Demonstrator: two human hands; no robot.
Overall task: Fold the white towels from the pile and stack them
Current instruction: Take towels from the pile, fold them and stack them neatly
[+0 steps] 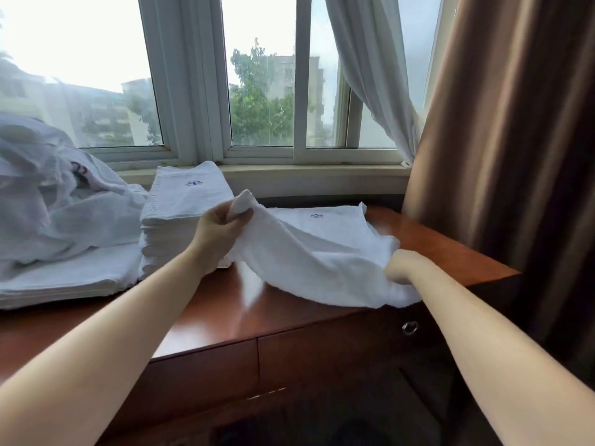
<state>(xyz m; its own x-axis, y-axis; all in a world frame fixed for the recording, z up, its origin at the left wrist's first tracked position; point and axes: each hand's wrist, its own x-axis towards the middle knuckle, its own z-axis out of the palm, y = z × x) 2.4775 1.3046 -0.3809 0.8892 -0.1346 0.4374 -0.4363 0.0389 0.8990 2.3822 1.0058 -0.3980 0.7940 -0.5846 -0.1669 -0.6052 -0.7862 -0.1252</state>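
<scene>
Right hand (399, 265) fingers hidden — gripping towel (309, 252)

Window room, daylight, wooden bench below the sill.
White-framed sliding window (225, 91) fills the upper frame; bright overcast sky upper left, trees and apartment blocks beyond the glass. Sheer white curtain (370, 75) gathered upper right, heavy brown curtain (515, 140) down the right edge. Pale sill (315, 175) at centre. Glossy reddish bench (231, 304) with drawer fronts and a round metal pull (409, 327), lower centre.
</scene>
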